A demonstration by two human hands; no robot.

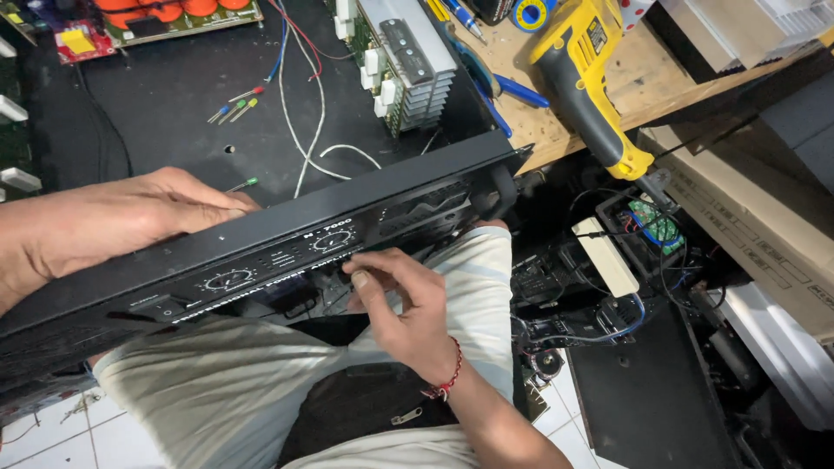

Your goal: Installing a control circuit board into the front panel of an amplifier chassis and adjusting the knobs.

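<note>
A black amplifier chassis (174, 95) lies open on the bench, its black front panel (261, 252) with two round dials facing me. My left hand (148, 213) rests flat on the top edge of the front panel, fingers curled over it. My right hand (400, 300), with a red cord on the wrist, touches the front panel's lower middle with pinched fingertips; whether something small is between them is too small to tell. Inside the chassis are white wires (308, 130), small coloured LEDs (234, 106) and a finned heatsink board (408, 65).
A yellow power drill (586, 74) lies on the wooden bench (539, 130) at the right, beside blue-handled pliers (508, 91). Below the bench are a cardboard box (764, 226), other opened electronics (625, 252) and a white tiled floor (52, 434). A board with orange capacitors (174, 13) sits at the top.
</note>
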